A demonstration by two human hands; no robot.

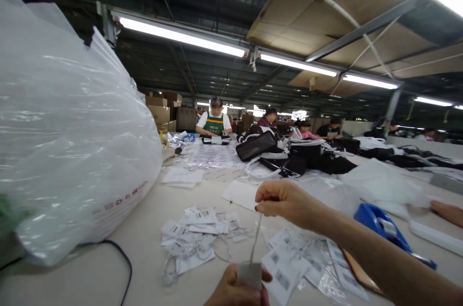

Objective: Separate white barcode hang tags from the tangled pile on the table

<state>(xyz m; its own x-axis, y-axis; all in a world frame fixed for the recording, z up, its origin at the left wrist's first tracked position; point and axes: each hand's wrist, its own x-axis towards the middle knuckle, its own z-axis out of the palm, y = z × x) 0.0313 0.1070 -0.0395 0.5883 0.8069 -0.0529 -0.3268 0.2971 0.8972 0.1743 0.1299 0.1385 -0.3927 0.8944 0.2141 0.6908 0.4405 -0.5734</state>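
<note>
Left hand: the left hand (237, 291) sits at the near edge of the view, low and centre; its thumb and fingers are closed on a small pale tag (249, 274), pinching it upright; most of the hand is cut off by the frame
Right hand: the right hand (285, 202) is raised above the table, just right of centre, its forearm running in from the near right; the fingertips are pinched together on the upper end of a thin string (255, 241)
String: it runs taut and nearly straight down from the right hand to the tag in the left hand, leaning slightly left at the bottom
Tag: held just above the near table edge, between the two heaps of loose labels
Loose labels: white barcode tags (197, 236) lie scattered on the table (144, 248) left of the string; more of them (289, 267) lie to the right, under the right forearm
Plastic bag: a large clear plastic bag (68, 132) bulks on the near left, a black cable (123, 258) curling out from under it
Tape dispenser: a blue tape dispenser (387, 229) lies on the right, beyond the forearm
Far end: black bags (260, 144) are piled mid-table; several people (215, 123) work at the far side
Other hand: another person's fingers (448, 212) rest at the right edge
</note>
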